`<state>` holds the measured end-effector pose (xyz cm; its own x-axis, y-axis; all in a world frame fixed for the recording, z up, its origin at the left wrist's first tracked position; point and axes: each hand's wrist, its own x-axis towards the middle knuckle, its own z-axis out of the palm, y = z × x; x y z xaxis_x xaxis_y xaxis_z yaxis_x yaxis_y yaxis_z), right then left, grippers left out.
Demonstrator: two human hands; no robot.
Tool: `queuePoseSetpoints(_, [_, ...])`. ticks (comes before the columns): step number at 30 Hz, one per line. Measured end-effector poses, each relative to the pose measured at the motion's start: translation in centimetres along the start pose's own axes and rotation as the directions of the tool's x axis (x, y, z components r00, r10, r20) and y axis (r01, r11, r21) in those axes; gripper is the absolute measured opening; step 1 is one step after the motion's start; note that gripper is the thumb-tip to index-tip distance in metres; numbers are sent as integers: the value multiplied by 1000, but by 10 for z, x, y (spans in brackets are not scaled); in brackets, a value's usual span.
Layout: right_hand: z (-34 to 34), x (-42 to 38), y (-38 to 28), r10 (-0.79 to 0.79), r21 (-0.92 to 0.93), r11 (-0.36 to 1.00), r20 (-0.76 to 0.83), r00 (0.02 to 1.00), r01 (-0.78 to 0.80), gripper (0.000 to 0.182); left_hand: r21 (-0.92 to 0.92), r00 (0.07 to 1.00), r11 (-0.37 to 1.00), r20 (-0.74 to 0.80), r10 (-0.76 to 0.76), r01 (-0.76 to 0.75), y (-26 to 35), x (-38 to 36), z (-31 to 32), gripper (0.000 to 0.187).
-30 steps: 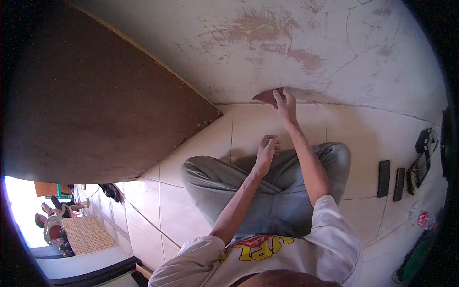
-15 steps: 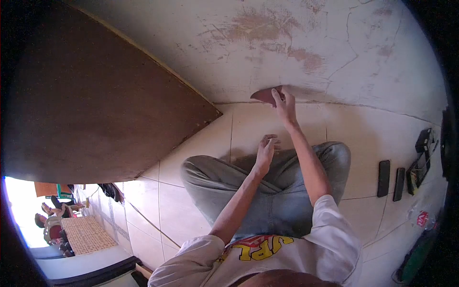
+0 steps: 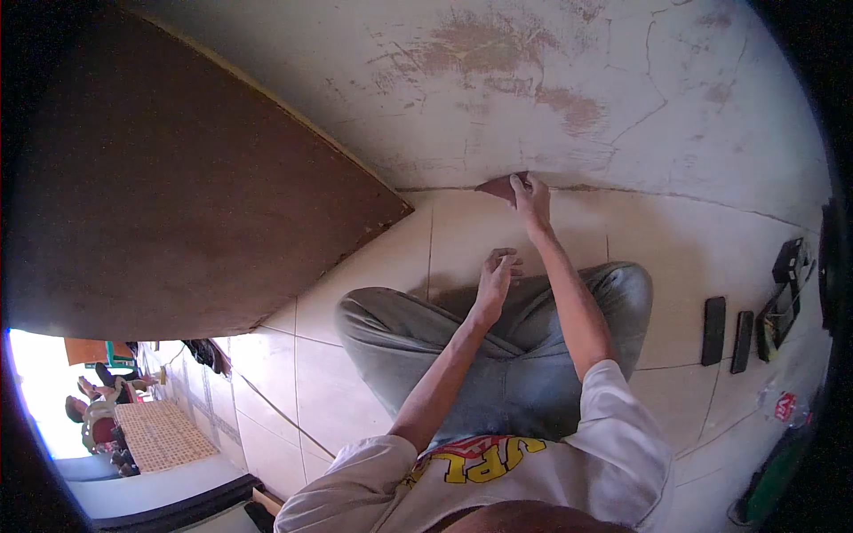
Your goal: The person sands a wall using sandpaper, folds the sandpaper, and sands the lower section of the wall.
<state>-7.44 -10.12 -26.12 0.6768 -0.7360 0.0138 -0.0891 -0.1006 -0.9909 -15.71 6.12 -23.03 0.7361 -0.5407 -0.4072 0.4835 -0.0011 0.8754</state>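
My right hand (image 3: pixel 531 202) grips a dark reddish-brown sheet (image 3: pixel 499 187) between thumb and fingers, low down where the wall meets the tiled floor. The sheet's pointed end faces left. White wall (image 3: pixel 640 133) rises behind it, with cracks and worn reddish patches. Over my crossed legs hangs my left hand (image 3: pixel 499 274), empty, its dusty fingers loosely bent and apart.
A large brown panel (image 3: pixel 195 186) fills the left side. On the floor at right lie two dark oblong objects (image 3: pixel 713 330), a black open case (image 3: pixel 780 311) and a clear bottle with a red label (image 3: pixel 785 407). Another person (image 3: pixel 96 422) sits far left.
My right hand and the sheet have moved slightly down the wall, to its bottom edge. My left hand has stayed nearly still.
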Motion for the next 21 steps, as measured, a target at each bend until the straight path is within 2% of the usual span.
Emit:
queuePoseSetpoints(1, [-4, -7, -15, 122, 100, 987, 70, 990, -128, 32, -2, 1000, 1000, -16, 11, -12, -1, 0, 1, 33])
queuePoseSetpoints(5, [-4, -5, -16, 117, 74, 990, 78, 990, -122, 33, -24, 999, 999, -28, 27, -28, -2, 1, 1, 31])
queuePoseSetpoints(7, [-2, -1, -26, -106, 127, 987, 41, 994, 100, 34, -29, 999, 999, -22, 34, -34, 3, -3, 3, 31])
queuePoseSetpoints(10, [-13, -11, -68, -82, 155, 986, 120, 989, 63, 34, -23, 999, 999, -25, 44, -45, 1, -2, 3, 31])
queuePoseSetpoints(11, [-11, -9, -59, -82, 154, 986, 122, 989, 63, 34, -12, 998, 999, -34, 49, -49, -1, 0, 2, 31])
queuePoseSetpoints(13, [-3, 0, -19, -12, 65, 998, -2, 1000, 12, 24, -27, 997, 997, -37, 65, -66, -6, 3, 2, 31])
queuePoseSetpoints(14, [-1, 5, 7, -13, 65, 998, -1, 1000, 13, 24, -40, 996, 996, -38, 82, -83, -6, 3, 2, 31])
queuePoseSetpoints(15, [0, 10, 34, 74, 11, 997, -83, 994, -73, 24, -40, 996, 996, -39, 82, -84, -3, 1, 2, 31])
queuePoseSetpoints(16, [0, 10, 35, 154, -34, 986, -169, 973, -162, 25, -27, 998, 998, -29, 64, -64, 1, -2, 3, 32])
queuePoseSetpoints(17, [2, 12, 36, 154, -33, 986, -169, 974, -161, 25, -15, 999, 999, -19, 45, -46, 5, -4, 3, 32])
queuePoseSetpoints(19, [-4, 6, -8, 192, 219, 960, -60, 980, -175, 25, -13, 999, 999, -20, 30, -30, 5, -3, 2, 32])
queuePoseSetpoints(21, [-11, 1, -37, 46, 310, 948, 106, 993, -77, 23, 19, 1000, 1000, -14, -13, 13, 2, 1, 0, 36])
